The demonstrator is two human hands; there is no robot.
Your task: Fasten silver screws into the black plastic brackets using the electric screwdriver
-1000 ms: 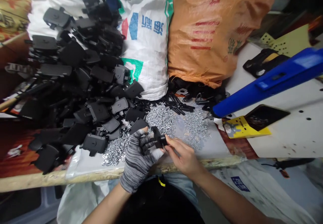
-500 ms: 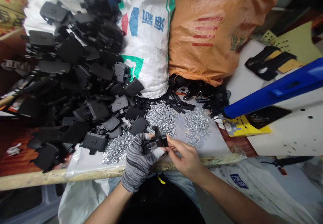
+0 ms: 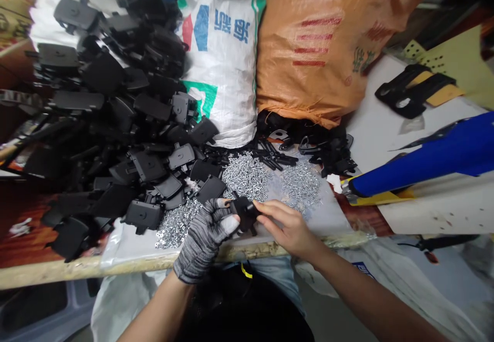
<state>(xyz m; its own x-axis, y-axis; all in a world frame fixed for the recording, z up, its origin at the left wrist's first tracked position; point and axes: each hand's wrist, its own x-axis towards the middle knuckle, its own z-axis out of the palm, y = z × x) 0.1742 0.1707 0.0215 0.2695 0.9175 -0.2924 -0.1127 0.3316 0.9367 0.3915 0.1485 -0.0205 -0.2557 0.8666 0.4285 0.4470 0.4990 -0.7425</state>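
Observation:
Above the front edge of the bench, my left hand (image 3: pixel 210 231), in a grey striped fingerless glove, is closed on a black plastic part (image 3: pixel 244 213). The part's flat face is turned partly upward. My bare right hand (image 3: pixel 285 226) pinches a short dark piece at the part's right side; the fingers partly cover it, so I cannot tell whether it is separate. To the left of the gloved hand lies a pile of small metal nuts (image 3: pixel 175 226). Just behind both hands is a heap of silver screws (image 3: pixel 247 175), with a second screw heap (image 3: pixel 301 182) to its right.
A large pile of black plastic parts (image 3: pixel 142 167) covers the left side. Behind stand a white woven sack (image 3: pixel 227 74) and an orange sack (image 3: pixel 309 49). A blue tool (image 3: pixel 424 157) reaches in from the right, its metal tip near the right screw heap.
The black part has turned in my hands, so more of its flat face shows. The gloved hand has shifted slightly left. The blue tool sits lower and further right in view.

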